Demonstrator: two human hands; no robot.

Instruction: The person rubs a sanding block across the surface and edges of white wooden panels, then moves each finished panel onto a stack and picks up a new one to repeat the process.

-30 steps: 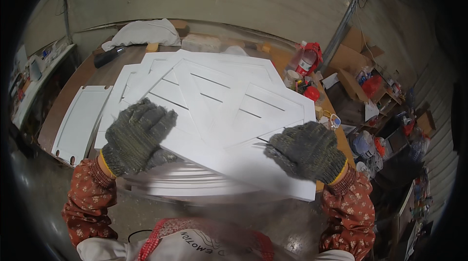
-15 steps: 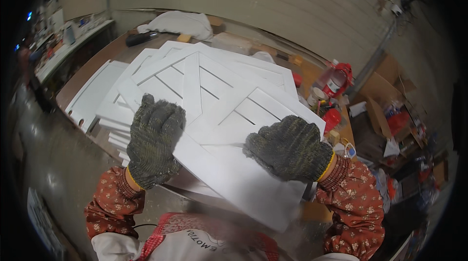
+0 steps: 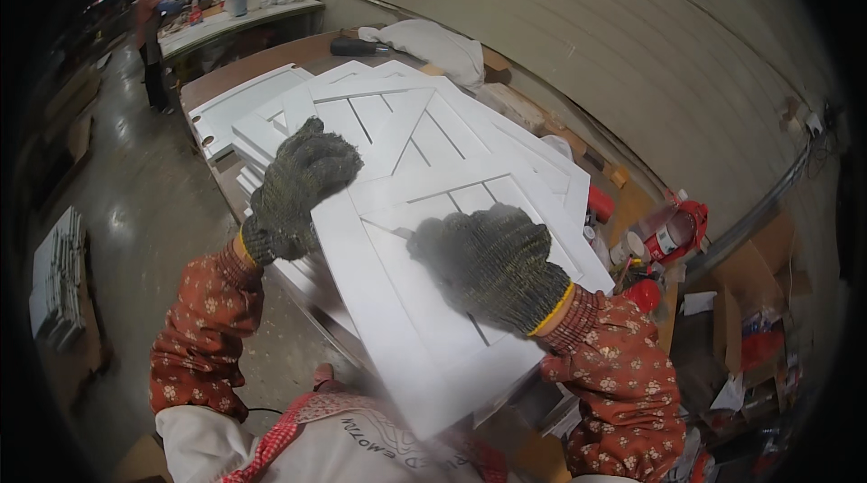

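A white grooved panel (image 3: 438,366) lies slantwise on top of a stack of similar white panels (image 3: 316,97), its near end close to my body. My left hand (image 3: 302,185), in a dark knitted glove with a yellow cuff, is curled at the panel's left edge. Gloved alike, my right hand (image 3: 492,266) rests on the panel's face with its fingers bent inward. Its fingertips are smeared by motion, and whatever may lie under them is hidden. Thin dark slots cross the panel's face around the right hand.
The stack sits on a brown table (image 3: 212,95) beside a wall. A white cloth (image 3: 433,48) and a dark-handled tool (image 3: 357,47) lie at the back. Red-capped bottles (image 3: 673,235) stand right, near cardboard boxes (image 3: 750,275). Another person (image 3: 152,36) stands far left; more panels (image 3: 59,275) are stacked below.
My view has swung left, so the scene sits farther right. My right hand has moved inward from the panel's right side to its middle. The left hand stays at the left edge.
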